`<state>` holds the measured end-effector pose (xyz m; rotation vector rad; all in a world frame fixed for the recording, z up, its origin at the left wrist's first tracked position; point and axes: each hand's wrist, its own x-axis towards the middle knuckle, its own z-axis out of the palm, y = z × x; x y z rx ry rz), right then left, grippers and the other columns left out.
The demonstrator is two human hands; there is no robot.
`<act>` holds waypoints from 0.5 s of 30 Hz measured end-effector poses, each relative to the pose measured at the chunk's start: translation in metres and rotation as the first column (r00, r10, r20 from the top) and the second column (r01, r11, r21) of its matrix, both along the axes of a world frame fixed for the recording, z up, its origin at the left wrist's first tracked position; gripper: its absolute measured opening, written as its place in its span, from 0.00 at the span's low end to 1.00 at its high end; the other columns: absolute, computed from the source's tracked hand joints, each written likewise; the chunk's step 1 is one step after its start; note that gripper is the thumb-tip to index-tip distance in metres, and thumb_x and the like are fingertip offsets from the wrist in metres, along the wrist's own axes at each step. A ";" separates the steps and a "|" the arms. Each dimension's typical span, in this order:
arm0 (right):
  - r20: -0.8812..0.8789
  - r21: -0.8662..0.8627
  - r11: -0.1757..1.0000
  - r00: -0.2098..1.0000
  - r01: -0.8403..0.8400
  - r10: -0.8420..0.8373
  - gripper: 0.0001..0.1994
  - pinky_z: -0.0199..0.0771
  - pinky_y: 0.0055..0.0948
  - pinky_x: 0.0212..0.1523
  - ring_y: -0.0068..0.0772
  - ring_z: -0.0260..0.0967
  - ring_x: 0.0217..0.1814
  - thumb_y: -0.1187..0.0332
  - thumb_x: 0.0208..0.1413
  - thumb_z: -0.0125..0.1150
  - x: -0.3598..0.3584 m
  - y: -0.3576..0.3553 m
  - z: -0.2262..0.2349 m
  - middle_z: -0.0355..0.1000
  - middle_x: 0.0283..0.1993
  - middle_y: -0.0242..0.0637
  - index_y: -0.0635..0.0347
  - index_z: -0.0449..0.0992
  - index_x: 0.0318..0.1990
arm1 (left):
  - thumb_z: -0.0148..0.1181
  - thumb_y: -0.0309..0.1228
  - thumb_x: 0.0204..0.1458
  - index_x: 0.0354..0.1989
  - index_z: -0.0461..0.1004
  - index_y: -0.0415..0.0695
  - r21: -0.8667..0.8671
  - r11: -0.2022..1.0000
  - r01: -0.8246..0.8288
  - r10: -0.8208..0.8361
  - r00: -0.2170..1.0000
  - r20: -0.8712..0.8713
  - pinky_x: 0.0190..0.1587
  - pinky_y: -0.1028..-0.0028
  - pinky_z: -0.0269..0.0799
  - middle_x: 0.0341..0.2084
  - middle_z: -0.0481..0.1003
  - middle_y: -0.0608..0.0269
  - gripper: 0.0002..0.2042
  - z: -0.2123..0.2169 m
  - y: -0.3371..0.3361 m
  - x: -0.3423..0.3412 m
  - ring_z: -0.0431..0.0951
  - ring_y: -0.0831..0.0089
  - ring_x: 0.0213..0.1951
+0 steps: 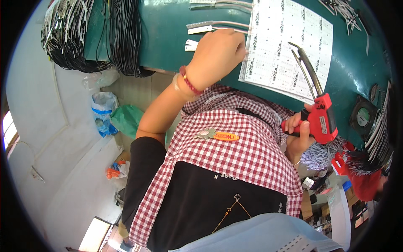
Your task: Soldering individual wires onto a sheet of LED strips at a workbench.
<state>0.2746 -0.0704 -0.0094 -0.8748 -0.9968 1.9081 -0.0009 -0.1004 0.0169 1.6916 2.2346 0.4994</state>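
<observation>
My right hand [301,129] is wrapped round the handle of a red soldering gun [325,119]. Its long dark barrel and a thinner tube beside it point up over the printed sheets [289,46], which lie stacked on the green table. At the left edge of those sheets my left hand [224,50] is closed, wrist bent. Its fingertips are turned away, so what they hold, if anything, is hidden. Just beyond it lie white strips with pale wires [200,29] running under the sheets. Small white pieces [191,45] rest beside the left wrist.
Bundles of black cable [124,38] hang over the table's [163,52] edge at far left. More cut wires [342,12] lie at the far right. A round dark spool [362,116] and wire bundles [380,130] stand at the right. Plastic bags [126,119] sit below the table, left.
</observation>
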 end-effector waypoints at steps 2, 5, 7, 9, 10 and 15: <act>-0.014 0.033 0.999 1.000 0.028 -0.028 0.20 0.61 0.23 0.20 0.21 0.56 0.19 0.65 0.58 0.50 0.005 0.005 -0.002 0.61 0.24 0.34 0.69 0.59 0.52 | 0.56 0.27 0.45 0.26 0.72 0.39 0.078 0.997 0.025 -0.020 0.998 -0.065 0.32 0.66 0.68 0.23 0.72 0.56 0.04 0.011 0.009 -0.007 0.73 0.57 0.29; -0.037 0.073 0.995 0.997 0.064 -0.061 0.18 0.60 0.22 0.21 0.20 0.55 0.18 0.65 0.59 0.47 0.005 0.013 0.002 0.60 0.24 0.34 0.68 0.58 0.52 | 0.56 0.30 0.47 0.31 0.73 0.42 0.271 0.958 0.097 -0.046 0.981 -0.189 0.36 0.63 0.67 0.31 0.72 0.56 0.06 0.013 0.043 -0.040 0.72 0.58 0.38; -0.047 0.083 0.993 0.995 0.089 -0.086 0.18 0.61 0.22 0.21 0.20 0.55 0.18 0.64 0.59 0.47 0.007 0.013 0.005 0.60 0.25 0.34 0.68 0.59 0.51 | 0.46 0.20 0.45 0.38 0.70 0.41 0.319 0.926 0.202 -0.022 0.872 -0.489 0.39 0.64 0.66 0.33 0.71 0.55 0.12 0.030 0.086 -0.064 0.70 0.59 0.40; -0.064 0.089 0.992 0.994 0.089 -0.083 0.18 0.61 0.22 0.21 0.20 0.55 0.19 0.64 0.59 0.47 0.007 0.012 0.008 0.60 0.24 0.34 0.68 0.59 0.51 | 0.49 0.25 0.46 0.40 0.71 0.46 0.300 0.911 0.283 -0.061 0.812 -0.581 0.43 0.63 0.65 0.39 0.70 0.59 0.12 0.029 0.120 -0.094 0.68 0.62 0.44; -0.064 0.084 0.992 0.994 0.095 -0.089 0.18 0.61 0.22 0.21 0.21 0.55 0.19 0.64 0.59 0.47 0.007 0.011 0.010 0.60 0.24 0.34 0.68 0.59 0.51 | 0.51 0.29 0.46 0.42 0.71 0.48 0.151 0.913 0.378 -0.173 0.697 -0.696 0.43 0.62 0.65 0.39 0.70 0.61 0.13 0.026 0.131 -0.102 0.68 0.62 0.45; -0.053 0.065 0.984 0.985 0.167 -0.164 0.17 0.61 0.22 0.21 0.21 0.56 0.18 0.64 0.59 0.47 0.011 0.001 0.013 0.60 0.23 0.34 0.67 0.59 0.51 | 0.57 0.40 0.45 0.45 0.71 0.54 -0.025 0.823 0.568 -0.410 0.563 -0.718 0.44 0.59 0.64 0.41 0.69 0.64 0.17 -0.007 0.176 -0.132 0.68 0.63 0.47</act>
